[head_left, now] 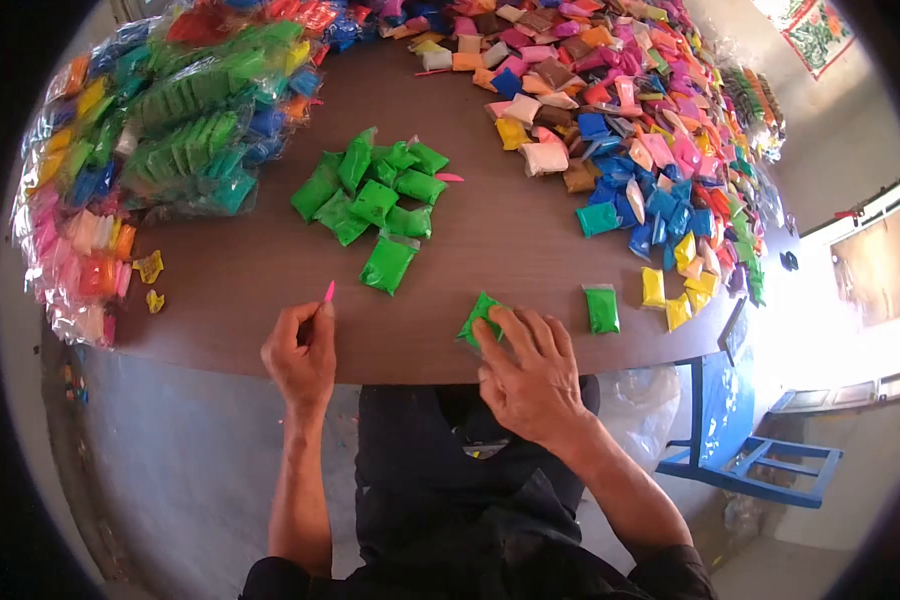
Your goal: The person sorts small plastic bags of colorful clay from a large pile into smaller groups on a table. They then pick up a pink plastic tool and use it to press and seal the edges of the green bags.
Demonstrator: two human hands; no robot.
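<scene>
My left hand is closed in a pinch near the table's front edge. From its fingertips sticks up the tip of a small pink pointed plastic piece; the rest of it is hidden. My right hand has its fingers and thumb on a small green packet lying on the table, partly covered by the fingers. Right of that hand lies a single green packet. Ahead, between the hands, several green packets form a loose heap, with one packet at its near side.
Stacked bundles of bagged packets fill the table's left side. A large pile of mixed-colour packets covers the back right, with yellow packets at its near end. Yellow scraps lie at left. A blue chair stands beyond the right edge.
</scene>
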